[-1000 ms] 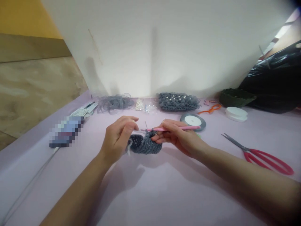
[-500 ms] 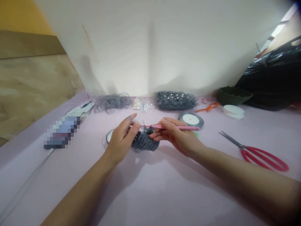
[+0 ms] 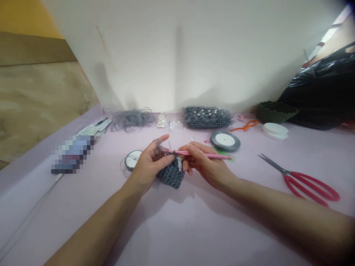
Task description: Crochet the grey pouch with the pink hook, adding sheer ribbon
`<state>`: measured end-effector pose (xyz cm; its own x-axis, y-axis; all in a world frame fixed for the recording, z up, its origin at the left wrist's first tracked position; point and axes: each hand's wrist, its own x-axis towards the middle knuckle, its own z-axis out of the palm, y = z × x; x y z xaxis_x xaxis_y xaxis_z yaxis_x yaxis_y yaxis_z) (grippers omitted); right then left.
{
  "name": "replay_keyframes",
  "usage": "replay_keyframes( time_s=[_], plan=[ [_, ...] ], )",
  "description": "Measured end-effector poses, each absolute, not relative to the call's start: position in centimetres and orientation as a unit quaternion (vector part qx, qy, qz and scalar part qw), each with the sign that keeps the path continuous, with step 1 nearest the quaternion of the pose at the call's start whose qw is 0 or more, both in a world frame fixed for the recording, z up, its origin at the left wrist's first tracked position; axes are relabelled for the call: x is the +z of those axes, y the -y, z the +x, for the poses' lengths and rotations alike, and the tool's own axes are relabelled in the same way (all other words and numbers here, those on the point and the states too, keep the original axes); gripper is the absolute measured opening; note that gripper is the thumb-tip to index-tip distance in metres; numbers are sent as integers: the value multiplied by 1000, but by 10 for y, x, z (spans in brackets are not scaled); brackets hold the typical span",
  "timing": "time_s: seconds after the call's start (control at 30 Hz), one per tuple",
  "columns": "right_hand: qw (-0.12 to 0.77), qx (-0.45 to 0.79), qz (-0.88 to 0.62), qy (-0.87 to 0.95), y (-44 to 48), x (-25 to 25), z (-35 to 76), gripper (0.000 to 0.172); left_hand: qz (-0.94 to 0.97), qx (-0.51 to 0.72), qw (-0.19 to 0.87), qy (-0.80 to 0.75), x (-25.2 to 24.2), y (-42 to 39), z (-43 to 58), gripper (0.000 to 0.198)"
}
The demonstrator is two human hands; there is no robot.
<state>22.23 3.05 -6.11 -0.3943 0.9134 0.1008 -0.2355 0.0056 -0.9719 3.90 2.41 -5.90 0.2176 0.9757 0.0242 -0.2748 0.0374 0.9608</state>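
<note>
My left hand [image 3: 148, 168] pinches the left edge of a small grey crocheted piece [image 3: 170, 175] held just above the lilac table [image 3: 177, 221]. Its forefinger sticks out towards the hook. My right hand [image 3: 206, 166] grips a pink crochet hook [image 3: 199, 154] lying level, its tip at the top edge of the grey piece. A thin grey ribbon runs from the work.
Red-handled scissors [image 3: 305, 181] lie at the right. A grey ribbon spool [image 3: 225, 140], a small spool [image 3: 132, 159], a finished grey beaded piece [image 3: 208, 117], loose grey ribbon [image 3: 133, 119], beads [image 3: 166, 123], a white roll [image 3: 275, 131], a dark green basket [image 3: 274, 112] and a black bag [image 3: 324, 96] stand along the back.
Both hands have drawn closer together and the grey piece has turned to hang narrower between them. The small spool by my left hand has come into sight. The view shifted slightly.
</note>
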Motion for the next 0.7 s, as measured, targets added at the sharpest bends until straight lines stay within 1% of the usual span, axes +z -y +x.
replay_keyframes(
  time_s=[0.07,0.13,0.2,0.27,0.37,0.47,0.6,0.7],
  plan=[
    [450,619,-326,555,-29,-59,222,32,473,515,605,-381,-59,-23,40,68],
    [450,578,-352,583,-26,-58,222,32,478,531,571,-404,-60,-21,44,71],
    [460,504,-369,631,-24,-58,223,29,484,551,524,-434,-61,-19,50,74],
    [484,411,-351,688,-21,-60,223,24,466,573,505,-448,-63,-16,56,76],
    [514,305,-289,748,-20,-63,225,17,416,570,569,-422,-63,-15,58,76],
    [499,295,-259,772,-21,-63,226,17,425,496,651,-387,-58,-16,49,73],
    [466,298,-257,792,-22,-59,229,21,491,411,662,-389,-53,-20,33,68],
    [463,283,-266,797,-22,-59,229,21,485,432,654,-387,-54,-22,31,68]
  ],
)
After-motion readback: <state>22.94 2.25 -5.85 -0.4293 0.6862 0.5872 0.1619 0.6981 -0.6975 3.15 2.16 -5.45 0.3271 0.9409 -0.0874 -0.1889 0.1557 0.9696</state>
